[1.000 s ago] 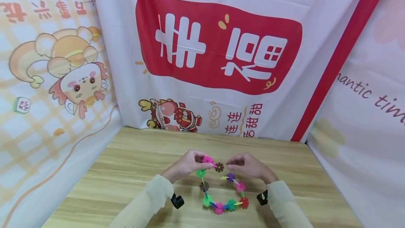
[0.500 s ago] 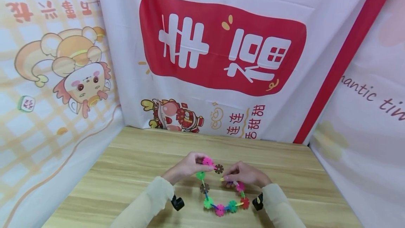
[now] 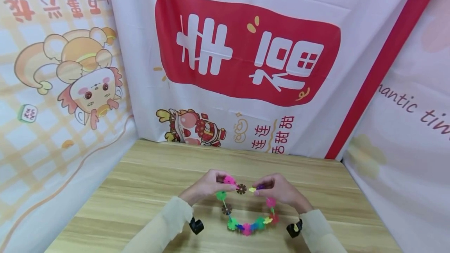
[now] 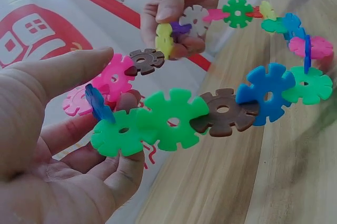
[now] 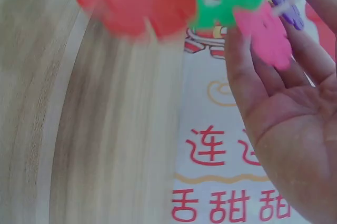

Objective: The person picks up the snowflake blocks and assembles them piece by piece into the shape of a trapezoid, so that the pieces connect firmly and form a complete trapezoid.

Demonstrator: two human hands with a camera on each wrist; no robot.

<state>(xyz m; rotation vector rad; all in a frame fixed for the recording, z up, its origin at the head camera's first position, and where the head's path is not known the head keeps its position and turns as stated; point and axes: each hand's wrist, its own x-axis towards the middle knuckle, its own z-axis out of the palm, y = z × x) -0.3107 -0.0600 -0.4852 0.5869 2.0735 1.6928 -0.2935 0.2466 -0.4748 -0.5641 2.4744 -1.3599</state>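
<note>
A chain of interlocking plastic snowflake discs (image 4: 174,129) curves round in a nearly whole ring. My left hand (image 3: 211,182) pinches pink discs (image 4: 117,71) near one end, and a brown disc (image 3: 241,189) sticks out past the fingertips. At the other end, my right hand (image 3: 279,190) grips the chain by a purple disc (image 3: 260,187), with a yellow disc (image 3: 252,189) pointing at the brown one. A small gap separates these two end discs in the head view. Green, blue, pink and red discs hang between the hands; the red disc (image 5: 131,13) is blurred in the right wrist view.
The wood-grain table (image 3: 151,175) lies under both hands. Printed cloth hangs behind it (image 3: 197,100) and along the left (image 3: 45,136) and right sides. Black wrist cameras (image 3: 196,225) sit at both cuffs.
My right hand reached down to the purple and yellow end of the chain, took hold of it and raised it towards the brown disc. The left hand has kept its grip.
</note>
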